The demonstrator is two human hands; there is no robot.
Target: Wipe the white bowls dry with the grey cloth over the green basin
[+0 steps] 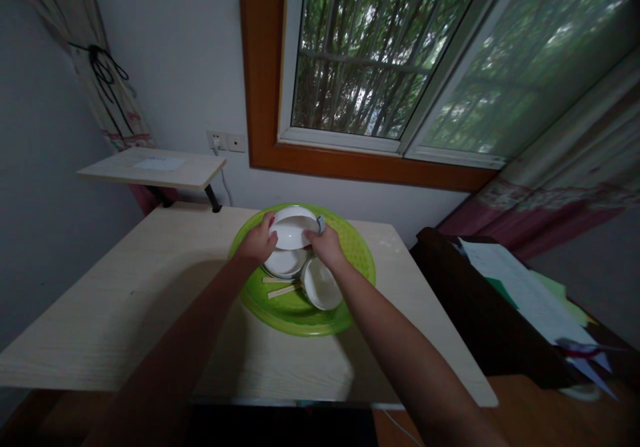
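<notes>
Between my two hands a white bowl (291, 230) is held tilted, its inside facing me, over the round green tray (300, 325). My left hand (259, 239) is closed on the bowl's left side. On its right side my right hand (325, 243) grips the rim, the thumb lying inside; a small grey-blue piece shows by its fingers, and I cannot make out what it is. Below the held bowl sits a white dish (284, 264), partly covered from view. Another white bowl (322, 285) lies tipped beside it, close to my right wrist. Pale chopsticks (283, 291) rest on the tray.
The tray stands on a light wooden table (165, 307). A raised shelf (155, 168) with a sheet of paper is at the back left, near a wall socket (226, 141). Behind is a window (370, 53). Papers (525, 290) lie on dark furniture at right.
</notes>
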